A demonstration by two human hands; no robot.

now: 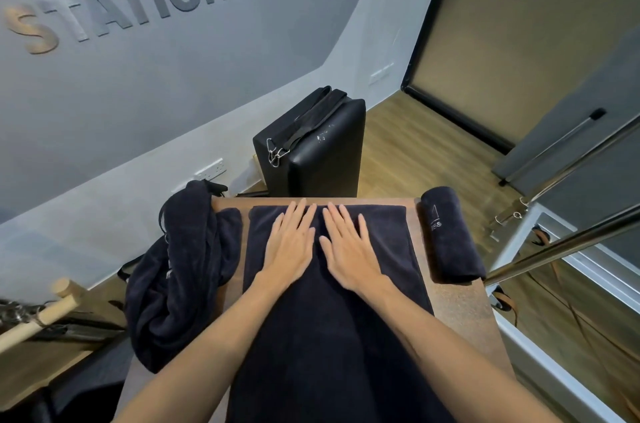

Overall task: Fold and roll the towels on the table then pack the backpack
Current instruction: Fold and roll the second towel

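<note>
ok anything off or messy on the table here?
One thing: the dark heap at the table's left edge is crumpled and spilling over the side. The rolled towel at right looks neat, and both hands, left and right, lie flat on the spread towel.

Both bare forearms reach forward side by side. The left hand (pixel 290 242) and right hand (pixel 348 246) lie flat, palms down, fingers straight and slightly spread, thumbs nearly meeting.
</note>
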